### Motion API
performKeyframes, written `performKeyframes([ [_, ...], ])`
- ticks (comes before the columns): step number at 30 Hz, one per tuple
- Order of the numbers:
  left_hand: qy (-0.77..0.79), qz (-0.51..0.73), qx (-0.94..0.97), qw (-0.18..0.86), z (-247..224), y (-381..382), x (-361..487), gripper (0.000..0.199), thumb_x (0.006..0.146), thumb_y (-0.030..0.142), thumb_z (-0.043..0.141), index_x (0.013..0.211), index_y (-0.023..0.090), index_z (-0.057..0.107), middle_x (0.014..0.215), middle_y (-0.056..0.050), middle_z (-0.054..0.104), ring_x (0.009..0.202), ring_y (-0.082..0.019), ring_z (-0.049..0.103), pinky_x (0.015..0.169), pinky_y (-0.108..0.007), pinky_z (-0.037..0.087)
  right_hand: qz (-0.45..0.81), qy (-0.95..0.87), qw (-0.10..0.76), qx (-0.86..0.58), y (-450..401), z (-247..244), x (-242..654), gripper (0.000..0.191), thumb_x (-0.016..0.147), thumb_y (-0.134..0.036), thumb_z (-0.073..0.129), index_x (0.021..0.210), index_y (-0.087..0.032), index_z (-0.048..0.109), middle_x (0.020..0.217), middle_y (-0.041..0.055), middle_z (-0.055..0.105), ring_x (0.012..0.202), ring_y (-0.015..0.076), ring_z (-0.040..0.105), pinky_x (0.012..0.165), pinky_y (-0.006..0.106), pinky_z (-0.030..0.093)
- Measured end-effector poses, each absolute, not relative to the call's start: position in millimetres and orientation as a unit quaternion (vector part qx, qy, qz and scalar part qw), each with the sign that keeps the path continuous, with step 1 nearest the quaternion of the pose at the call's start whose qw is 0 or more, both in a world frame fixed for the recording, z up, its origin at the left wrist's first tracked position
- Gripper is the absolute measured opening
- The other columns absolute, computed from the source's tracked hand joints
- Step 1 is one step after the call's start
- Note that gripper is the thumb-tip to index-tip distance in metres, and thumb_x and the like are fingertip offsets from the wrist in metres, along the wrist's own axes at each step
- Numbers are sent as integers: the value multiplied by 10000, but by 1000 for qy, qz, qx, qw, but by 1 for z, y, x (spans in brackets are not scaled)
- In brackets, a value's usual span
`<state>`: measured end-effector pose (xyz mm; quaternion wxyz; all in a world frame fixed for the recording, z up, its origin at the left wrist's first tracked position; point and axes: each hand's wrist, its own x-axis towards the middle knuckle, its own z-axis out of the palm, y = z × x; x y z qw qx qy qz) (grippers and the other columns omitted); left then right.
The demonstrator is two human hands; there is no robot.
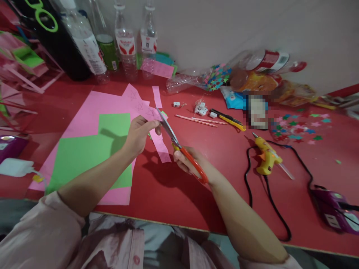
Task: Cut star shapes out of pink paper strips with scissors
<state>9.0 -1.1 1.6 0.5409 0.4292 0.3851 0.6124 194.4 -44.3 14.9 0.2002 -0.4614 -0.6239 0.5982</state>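
Note:
My left hand pinches a piece of pink paper that has star outlines drawn on it in pencil. My right hand is wrapped around the red handles of a pair of scissors. The scissor blades reach up and left to the paper's right edge, close to my left fingertips. Below my left fingers, a narrow pink strip lies on the table. Green sheets lie over a larger pink sheet under my left forearm.
Several plastic bottles stand along the wall. A yellow glue gun with a black cord lies at the right, near a purple power strip. Pencils, a yellow cutter and star cutouts are on the red table.

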Motion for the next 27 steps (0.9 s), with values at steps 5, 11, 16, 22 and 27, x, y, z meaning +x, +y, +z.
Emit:
performKeyframes([
  [5,382,614,427,543,0,-1,8,176,688,189,597,513,184,615,478,24,570,504,-83,534,622,-254,467,606,-618,195,-460,-44,14,195,523,802,-704,486,653,-215,377,452,-83,368,390,58,319,410,232,240],
  [11,380,615,422,547,0,-1,9,207,682,191,606,477,183,580,471,23,570,507,-87,542,634,-256,476,604,-621,194,-461,-43,12,197,530,785,-718,495,658,-215,390,445,-82,382,380,60,324,404,233,254],
  [16,380,614,422,548,1,1,8,181,690,249,625,527,178,597,501,17,578,508,-96,553,590,-260,480,600,-618,196,-468,-43,13,198,524,779,-709,513,662,-210,400,459,-82,388,385,57,325,399,225,250],
  [22,368,652,400,530,1,6,3,125,669,250,655,585,174,603,548,28,577,493,-79,544,553,-246,471,617,-615,179,-457,-39,14,202,515,800,-696,497,678,-201,421,450,-89,380,364,50,319,394,222,252],
  [27,375,642,415,524,-2,1,6,140,684,227,626,554,186,596,533,26,573,548,-103,582,658,-279,515,652,-606,176,-419,-37,9,204,518,829,-701,437,741,-190,462,470,-76,420,368,58,355,390,219,282],
])
